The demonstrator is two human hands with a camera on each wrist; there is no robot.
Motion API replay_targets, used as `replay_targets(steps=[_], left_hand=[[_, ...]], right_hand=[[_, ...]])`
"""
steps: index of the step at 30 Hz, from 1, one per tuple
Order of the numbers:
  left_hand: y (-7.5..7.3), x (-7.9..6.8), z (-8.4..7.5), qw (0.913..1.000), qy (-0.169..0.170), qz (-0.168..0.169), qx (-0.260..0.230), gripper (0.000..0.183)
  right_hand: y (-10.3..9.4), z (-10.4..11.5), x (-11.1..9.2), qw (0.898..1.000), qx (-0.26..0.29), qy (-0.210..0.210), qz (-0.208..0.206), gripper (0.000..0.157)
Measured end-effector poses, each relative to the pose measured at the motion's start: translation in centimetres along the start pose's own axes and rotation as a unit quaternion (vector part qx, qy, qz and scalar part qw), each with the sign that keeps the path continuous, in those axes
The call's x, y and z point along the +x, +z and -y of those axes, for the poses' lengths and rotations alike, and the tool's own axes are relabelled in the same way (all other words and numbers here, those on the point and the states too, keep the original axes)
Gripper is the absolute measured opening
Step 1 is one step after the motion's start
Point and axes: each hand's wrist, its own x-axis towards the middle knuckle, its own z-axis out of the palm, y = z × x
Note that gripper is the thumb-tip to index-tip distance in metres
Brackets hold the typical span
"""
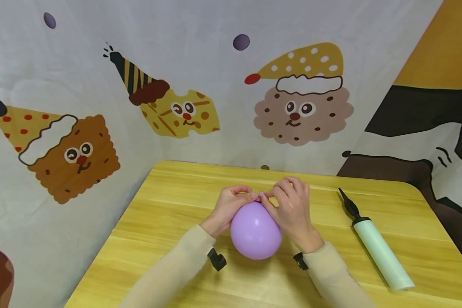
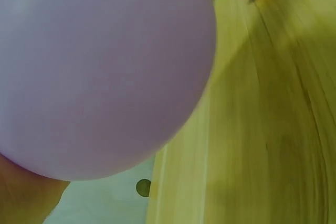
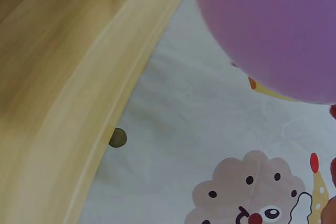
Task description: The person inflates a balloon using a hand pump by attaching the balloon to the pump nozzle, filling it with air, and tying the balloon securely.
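A round, inflated purple balloon [image 1: 256, 231] hangs between the two hands in the head view, its neck pointing up and away from the body. The left hand [image 1: 232, 205] pinches the neck with thumb and fingertips from the left. From the right, the right hand [image 1: 292, 207] pinches the neck's tip between thumb and forefinger, its other fingers curled. In the left wrist view the balloon [image 2: 105, 72] fills much of the frame, with part of a hand [image 2: 26, 195] below it. The right wrist view shows the balloon [image 3: 278, 30] at upper right; fingers [image 3: 329, 216] appear at the edge.
On the right of the wooden table [image 1: 169, 201] lies a pale green hand pump [image 1: 383, 254] with a black nozzle. A cloth backdrop [image 1: 223, 25] with cartoon figures hangs behind and left of the table. Small black wrist mounts [image 1: 217, 259] sit at both cuffs.
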Motion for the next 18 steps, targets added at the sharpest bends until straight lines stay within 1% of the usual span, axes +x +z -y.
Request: replay_targets(steps=[4,6,10,13,18], left_hand=[[0.1,0.14,0.06,0.9998,0.005,-0.008,0.018,0.014],[0.08,0.18,0.12,0.9995,0.008,-0.011,0.029,0.017],[-0.05,0.22,0.14,0.9977,0.017,-0.008,0.066,0.022],[-0.2,0.21,0.12,0.995,0.025,0.003,0.097,0.022],[-0.38,0.1,-0.08,0.986,0.03,0.024,0.162,0.021]], right_hand=[[-0.5,-0.12,0.47,0.998,-0.011,0.017,0.052,0.02],[-0.6,-0.12,0.64,0.997,-0.013,0.026,0.07,0.021],[-0.6,-0.2,0.69,0.996,-0.011,0.036,0.083,0.023],[-0.61,-0.28,0.64,0.995,-0.006,0.04,0.088,0.024],[-0.64,-0.45,0.47,0.994,-0.002,0.044,0.104,0.025]])
